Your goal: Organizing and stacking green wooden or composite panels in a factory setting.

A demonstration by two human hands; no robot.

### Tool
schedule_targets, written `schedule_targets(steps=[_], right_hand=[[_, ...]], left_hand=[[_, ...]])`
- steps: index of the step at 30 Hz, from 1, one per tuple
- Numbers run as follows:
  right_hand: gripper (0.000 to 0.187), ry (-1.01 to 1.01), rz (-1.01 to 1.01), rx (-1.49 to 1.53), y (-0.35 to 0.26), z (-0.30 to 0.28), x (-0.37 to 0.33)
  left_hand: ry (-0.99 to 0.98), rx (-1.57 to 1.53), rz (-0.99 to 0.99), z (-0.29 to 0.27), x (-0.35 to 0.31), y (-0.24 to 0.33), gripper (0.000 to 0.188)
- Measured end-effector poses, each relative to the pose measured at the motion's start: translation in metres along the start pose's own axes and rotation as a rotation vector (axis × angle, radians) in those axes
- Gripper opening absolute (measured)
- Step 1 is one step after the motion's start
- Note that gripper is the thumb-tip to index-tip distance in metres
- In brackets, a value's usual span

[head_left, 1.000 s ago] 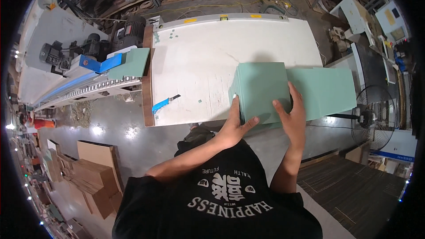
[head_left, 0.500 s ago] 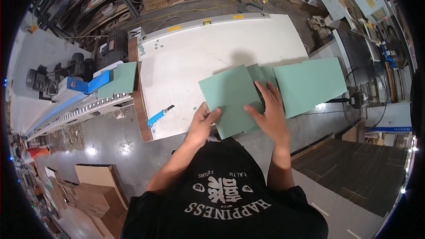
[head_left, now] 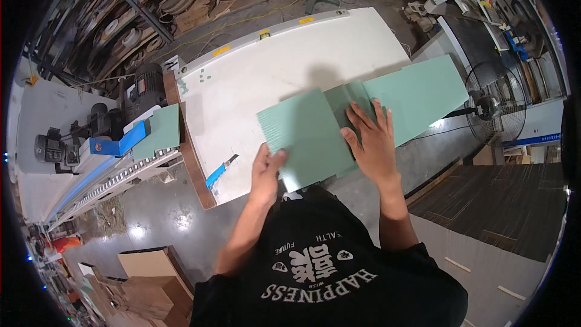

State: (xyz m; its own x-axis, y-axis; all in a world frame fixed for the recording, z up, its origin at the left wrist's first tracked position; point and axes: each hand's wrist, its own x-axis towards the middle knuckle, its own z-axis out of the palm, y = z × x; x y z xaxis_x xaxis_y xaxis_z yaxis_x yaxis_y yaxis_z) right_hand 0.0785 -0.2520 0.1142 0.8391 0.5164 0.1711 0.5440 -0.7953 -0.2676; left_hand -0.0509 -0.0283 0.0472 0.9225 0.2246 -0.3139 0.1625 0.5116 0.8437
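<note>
My left hand (head_left: 266, 172) grips the left edge of a square green board (head_left: 302, 136), with the thumb near its top face and the fingers curled at the edge. Fine parallel ridges show along that edge, like the edges of several stacked boards. My right hand (head_left: 374, 145) lies open, fingers spread, on overlapping green boards (head_left: 346, 100) just right of the square one. Farther right, a longer green board (head_left: 423, 94) reaches past the white table (head_left: 224, 121). A blue utility knife (head_left: 219, 172) with its blade out rests left of my left hand.
A spirit level (head_left: 260, 36) lies along the table's far edge, with small green scraps (head_left: 183, 86) near its left end. Left stands a machine with motors (head_left: 148, 85) and another green board (head_left: 163, 130). A fan (head_left: 487, 108) stands at right; cardboard (head_left: 148, 269) lies lower left.
The square board has moved slightly left, its left edge now looking ridged. My left hand has shifted left with it; my right hand lies flatter, a little to the right. The view has tilted.
</note>
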Motion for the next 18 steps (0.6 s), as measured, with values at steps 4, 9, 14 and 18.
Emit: schedule_targets(steps=[4, 9, 14, 18], right_hand=[[0.058, -0.009, 0.063, -0.035, -0.005, 0.002, -0.002], [0.076, -0.015, -0.043, 0.091, -0.042, 0.014, 0.008], [0.083, -0.088, -0.096, 0.146, -0.048, 0.037, 0.016], [0.084, -0.071, -0.041, 0.040, -0.027, 0.044, 0.015]], left_hand=[[0.230, -0.268, 0.041, -0.043, -0.012, 0.004, 0.044], [0.443, -0.201, 0.157, -0.122, -0.010, -0.019, 0.039], [0.594, 0.088, 0.049, -0.171, 0.014, -0.097, 0.036], [0.478, 0.225, -0.069, -0.167, 0.042, -0.161, 0.036]])
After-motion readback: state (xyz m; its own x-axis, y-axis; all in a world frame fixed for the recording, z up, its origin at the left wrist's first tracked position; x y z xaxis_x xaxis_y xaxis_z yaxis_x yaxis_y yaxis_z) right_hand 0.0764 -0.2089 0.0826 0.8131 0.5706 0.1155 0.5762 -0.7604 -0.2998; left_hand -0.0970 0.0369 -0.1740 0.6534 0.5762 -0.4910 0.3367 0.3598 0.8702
